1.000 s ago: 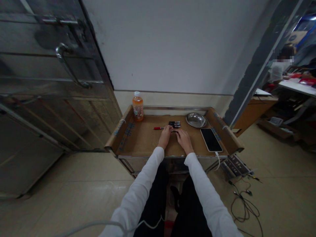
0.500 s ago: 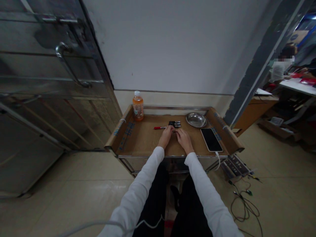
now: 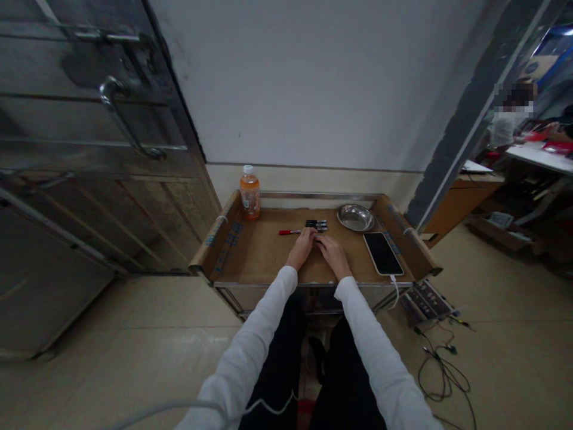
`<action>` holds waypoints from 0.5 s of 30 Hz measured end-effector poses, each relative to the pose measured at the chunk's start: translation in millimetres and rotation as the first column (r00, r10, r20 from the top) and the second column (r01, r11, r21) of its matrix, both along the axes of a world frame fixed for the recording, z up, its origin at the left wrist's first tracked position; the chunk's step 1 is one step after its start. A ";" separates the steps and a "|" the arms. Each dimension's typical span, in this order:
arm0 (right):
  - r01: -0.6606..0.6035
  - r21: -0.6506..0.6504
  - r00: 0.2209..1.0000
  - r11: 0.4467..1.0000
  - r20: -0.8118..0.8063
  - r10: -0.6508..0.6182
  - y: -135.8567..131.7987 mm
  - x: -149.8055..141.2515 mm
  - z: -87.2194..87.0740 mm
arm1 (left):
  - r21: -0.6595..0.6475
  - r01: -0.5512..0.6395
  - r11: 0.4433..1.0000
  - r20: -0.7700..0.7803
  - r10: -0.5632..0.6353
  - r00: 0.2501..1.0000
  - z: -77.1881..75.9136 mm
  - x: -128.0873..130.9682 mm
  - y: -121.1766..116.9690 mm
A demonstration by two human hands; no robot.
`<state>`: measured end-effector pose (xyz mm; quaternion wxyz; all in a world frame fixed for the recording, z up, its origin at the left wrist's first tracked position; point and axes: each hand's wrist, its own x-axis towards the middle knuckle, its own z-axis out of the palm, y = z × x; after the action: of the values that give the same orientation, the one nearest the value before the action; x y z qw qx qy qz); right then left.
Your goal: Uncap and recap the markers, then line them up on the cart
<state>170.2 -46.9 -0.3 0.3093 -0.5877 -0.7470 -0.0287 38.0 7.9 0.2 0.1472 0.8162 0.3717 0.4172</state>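
My left hand [image 3: 304, 243] and my right hand [image 3: 330, 249] meet over the middle of the cart top, fingertips almost touching. Their fingers are closed round a thin dark pen-like stick [image 3: 317, 240], mostly hidden by them. Just beyond the fingers lies a group of several black pens [image 3: 317, 223], side by side. A pen with a red end [image 3: 285, 232] lies left of that group, partly covered by my left hand.
Cardboard [image 3: 255, 257] lines the cart top, with raised sides. An orange drink bottle [image 3: 250, 194] stands at the back left. A round metal dish [image 3: 356, 218] and a phone [image 3: 383, 254] with a white cable lie to the right. Cables [image 3: 445, 373] trail on the floor.
My right hand has shifted slightly left, bringing the fingertips of both hands closer together. Less of the dark stick shows between them. The other things on the cart stay put.
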 end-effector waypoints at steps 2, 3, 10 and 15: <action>0.045 0.002 0.999 0.999 0.010 -0.045 0.0 -0.6 0.2 | 0.001 -0.042 0.999 -0.028 0.042 0.999 0.6 -0.4 -2.1; 0.079 0.007 0.997 0.997 0.009 -0.080 0.1 -0.8 0.1 | 0.000 -0.067 0.998 -0.056 0.067 0.996 1.0 -0.7 -3.2; 0.242 0.058 0.970 0.969 -0.005 -0.242 -0.5 3.7 -3.1 | 0.064 -0.091 0.994 -0.269 0.105 0.957 -2.1 -0.1 -5.5; 0.335 0.047 0.942 0.941 -0.018 -0.334 -1.2 5.4 -4.3 | 0.071 -0.111 0.991 -0.329 0.128 0.936 -2.8 -0.8 -7.3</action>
<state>175.6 -48.0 -4.6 0.3181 -0.6983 -0.6340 -0.0962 37.2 0.6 -2.6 0.0360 0.8541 0.4294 0.2911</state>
